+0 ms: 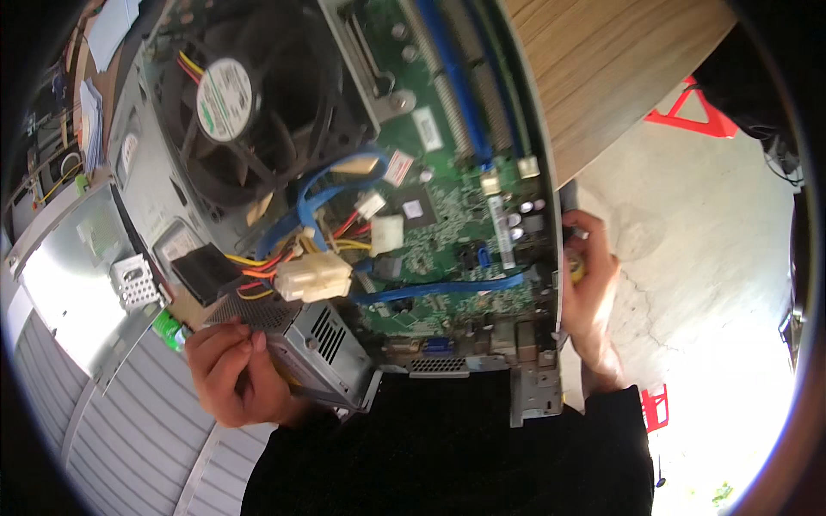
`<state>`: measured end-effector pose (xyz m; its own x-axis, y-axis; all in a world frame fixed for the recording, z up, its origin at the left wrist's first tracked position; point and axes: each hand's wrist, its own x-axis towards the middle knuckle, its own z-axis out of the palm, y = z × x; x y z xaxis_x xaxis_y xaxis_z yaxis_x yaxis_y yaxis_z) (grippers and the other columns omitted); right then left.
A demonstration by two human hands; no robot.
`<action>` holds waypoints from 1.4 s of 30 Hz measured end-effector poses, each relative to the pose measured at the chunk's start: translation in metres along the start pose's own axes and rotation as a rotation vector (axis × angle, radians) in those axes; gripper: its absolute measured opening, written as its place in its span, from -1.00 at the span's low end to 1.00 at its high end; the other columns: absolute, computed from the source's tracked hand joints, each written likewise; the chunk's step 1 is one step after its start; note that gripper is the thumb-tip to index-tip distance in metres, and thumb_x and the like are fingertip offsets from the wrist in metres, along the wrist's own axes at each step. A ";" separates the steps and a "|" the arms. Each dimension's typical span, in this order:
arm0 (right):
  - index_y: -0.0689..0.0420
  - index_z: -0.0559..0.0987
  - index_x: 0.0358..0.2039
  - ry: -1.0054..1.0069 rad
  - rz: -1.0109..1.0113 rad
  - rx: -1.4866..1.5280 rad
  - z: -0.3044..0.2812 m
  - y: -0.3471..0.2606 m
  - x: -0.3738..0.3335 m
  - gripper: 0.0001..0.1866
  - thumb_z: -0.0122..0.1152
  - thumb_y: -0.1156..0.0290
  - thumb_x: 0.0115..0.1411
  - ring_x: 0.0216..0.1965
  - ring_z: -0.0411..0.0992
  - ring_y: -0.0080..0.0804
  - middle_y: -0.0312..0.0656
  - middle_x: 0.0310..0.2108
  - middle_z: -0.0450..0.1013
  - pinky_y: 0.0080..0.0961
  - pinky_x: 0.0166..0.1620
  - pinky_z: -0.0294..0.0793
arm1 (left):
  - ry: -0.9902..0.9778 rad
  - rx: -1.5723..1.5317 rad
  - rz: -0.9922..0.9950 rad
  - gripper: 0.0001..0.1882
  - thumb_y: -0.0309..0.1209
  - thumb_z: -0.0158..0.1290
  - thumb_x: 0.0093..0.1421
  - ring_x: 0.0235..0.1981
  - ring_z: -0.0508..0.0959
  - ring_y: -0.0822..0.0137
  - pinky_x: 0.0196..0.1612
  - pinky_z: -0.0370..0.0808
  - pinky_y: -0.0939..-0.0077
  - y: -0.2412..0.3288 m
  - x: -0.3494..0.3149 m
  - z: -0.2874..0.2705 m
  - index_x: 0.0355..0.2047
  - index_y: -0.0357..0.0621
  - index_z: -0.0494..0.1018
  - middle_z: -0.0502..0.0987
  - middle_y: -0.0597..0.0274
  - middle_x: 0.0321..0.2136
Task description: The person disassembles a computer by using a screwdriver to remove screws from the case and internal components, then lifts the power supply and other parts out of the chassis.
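Observation:
An open computer case point(540, 163) is tilted up in front of me, with a green motherboard point(430, 318) inside. A black cooling fan point(284, 112) fills its upper left part. Below the fan, a bundle of coloured wires ends in a white power connector point(317, 277). At the lower left is a metal power supply point(331, 344) with a slotted side. My left hand point(237, 374) is closed in a pinch beside the power supply's corner; what it pinches is hidden. Beyond the case's right edge, my right hand point(589, 284) curls around something partly yellow, mostly hidden by the case.
A wooden table point(602, 73) lies behind the case at the upper right. Left of it stand a shiny metal panel point(77, 275) and a green object point(169, 328). Papers point(92, 125) lie at the far left. Red stands point(701, 116) rest on the concrete floor point(654, 249).

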<state>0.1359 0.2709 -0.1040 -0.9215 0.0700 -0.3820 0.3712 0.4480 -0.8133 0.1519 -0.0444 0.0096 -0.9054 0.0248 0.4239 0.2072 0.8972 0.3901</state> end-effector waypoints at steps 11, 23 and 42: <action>0.18 0.44 -0.08 0.009 -0.058 0.021 0.008 -0.004 -0.008 -0.69 0.22 0.44 0.18 -0.51 0.54 -0.07 -0.01 -0.58 0.48 -0.36 -0.38 0.47 | 0.042 -0.028 0.089 -0.76 -0.65 0.31 -0.12 -0.43 0.57 0.08 -0.36 0.53 0.33 0.007 0.001 -0.003 -0.43 -0.22 0.50 0.56 0.12 -0.50; 0.27 0.55 -0.34 0.041 -0.277 -0.034 -0.017 -0.056 -0.015 -0.72 0.10 0.27 0.30 -0.61 0.37 -0.33 -0.04 -0.62 0.41 -0.42 -0.43 0.34 | 0.042 -0.091 0.284 -0.75 -0.71 0.19 -0.14 -0.38 0.57 0.09 -0.35 0.53 0.34 0.009 0.004 -0.006 -0.38 -0.27 0.57 0.59 0.10 -0.42; 0.21 0.48 -0.49 0.572 -0.751 0.759 -0.130 -0.035 -0.104 -0.84 0.00 0.45 0.20 -0.70 0.26 -0.55 -0.30 -0.57 0.33 -0.56 -0.61 0.27 | -0.115 -0.737 0.123 -0.76 -0.72 0.25 -0.06 -0.37 0.61 0.19 -0.34 0.54 0.45 0.105 -0.047 0.022 -0.33 -0.30 0.58 0.60 0.14 -0.39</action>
<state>0.2034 0.3641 0.0213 -0.7824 0.4867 0.3886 -0.4818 -0.0777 -0.8728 0.2076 0.0583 0.0126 -0.8844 0.1880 0.4271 0.4667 0.3591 0.8082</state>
